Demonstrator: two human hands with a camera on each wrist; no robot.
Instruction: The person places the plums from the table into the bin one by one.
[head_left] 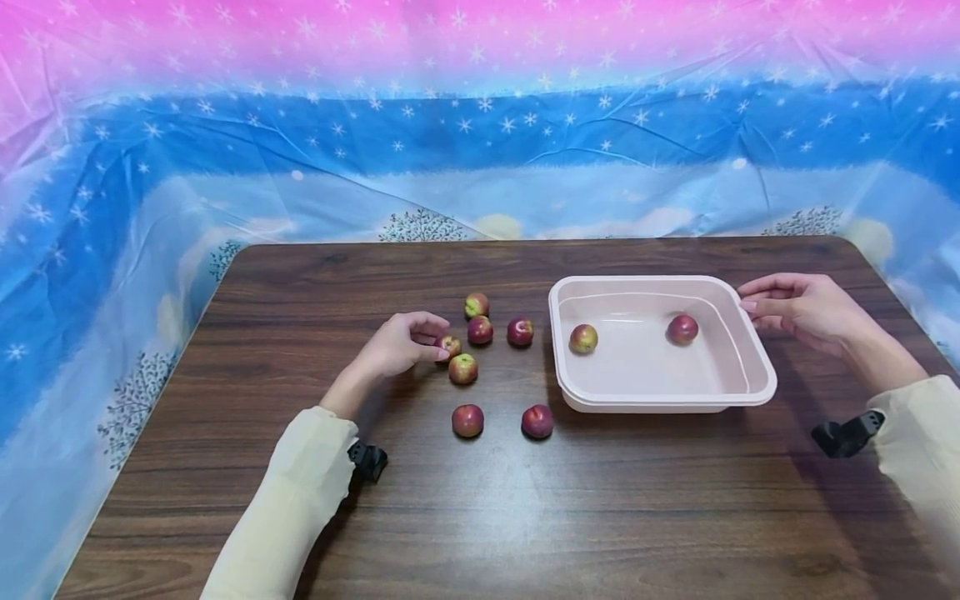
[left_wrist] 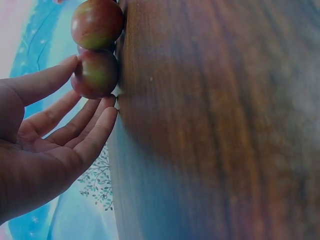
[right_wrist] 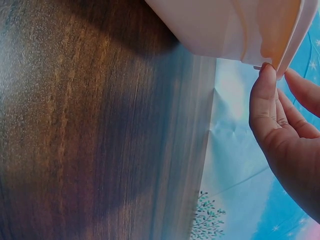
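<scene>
My left hand (head_left: 397, 344) holds a red-and-yellow plum (head_left: 448, 346) on the table, thumb on one side and fingers around the other. In the left wrist view the thumb touches that plum (left_wrist: 96, 75), and a second plum (left_wrist: 97, 24) sits right beside it. At the right, my right hand (head_left: 813, 312) pinches the rim of a pale pink plastic basin (head_left: 660, 402). The right wrist view shows thumb and forefinger at the rim of the basin (right_wrist: 215, 30). Inside the basin lie a yellowish plum (head_left: 583, 339) and a dark red plum (head_left: 682, 329), apart from each other.
Several loose plums lie between the left hand and the basin, among them a yellow-green one (head_left: 476, 305) at the back and a red one (head_left: 537, 422) nearer the front. The dark wooden table (head_left: 420, 517) ends at a snowflake-patterned cloth (head_left: 465, 125).
</scene>
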